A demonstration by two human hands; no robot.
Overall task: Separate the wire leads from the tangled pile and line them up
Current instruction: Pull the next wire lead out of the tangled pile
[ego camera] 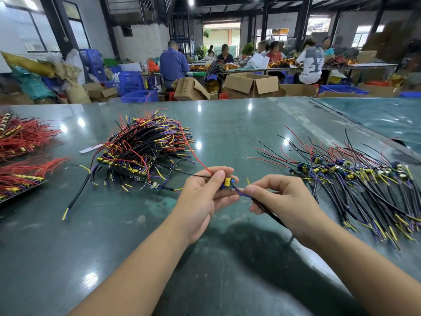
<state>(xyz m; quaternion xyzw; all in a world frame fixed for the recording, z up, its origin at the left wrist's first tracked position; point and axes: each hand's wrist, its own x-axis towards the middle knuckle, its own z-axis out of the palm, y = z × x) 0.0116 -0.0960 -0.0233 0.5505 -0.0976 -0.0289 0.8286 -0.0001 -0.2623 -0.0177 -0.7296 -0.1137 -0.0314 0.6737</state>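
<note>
Held lead: we have one wire lead (228, 184) up off the tabletop (239, 124), dead centre of our view, between both hands.
Left hand: our left hand (206, 195) pinches the small board end with its yellow part between thumb and fingers; the thin red and black wires run out from it toward 10 o'clock.
Right hand: our right hand (281, 199) is curled round the black sleeved cable just beside the board, with the cable trailing down toward 5 o'clock under the palm.
Tangled pile: the tangled pile (145, 147) sits at 10 o'clock from our hands, well apart, and the red wire of the held lead arcs back up to its edge; we cannot tell whether it is snagged there.
Lined-up row: the sorted leads (355, 179) lie at 3 o'clock, boards roughly in a band, cables fanned toward us.
How it handles: we judge it very light and floppy; the thin wires bend at a touch, the sleeved cable is a little stiffer.
Fragile spots: the solder joints where wires meet the board look the weakest, so we would not pull on a wire alone.
Where to hold: board edges in one hand, sleeved cable close to the board in the other.
Risk: a sharp tug could drag neighbouring leads out of the pile.
Off-task: red wire bundles (22, 137) lie at 9 o'clock.
</note>
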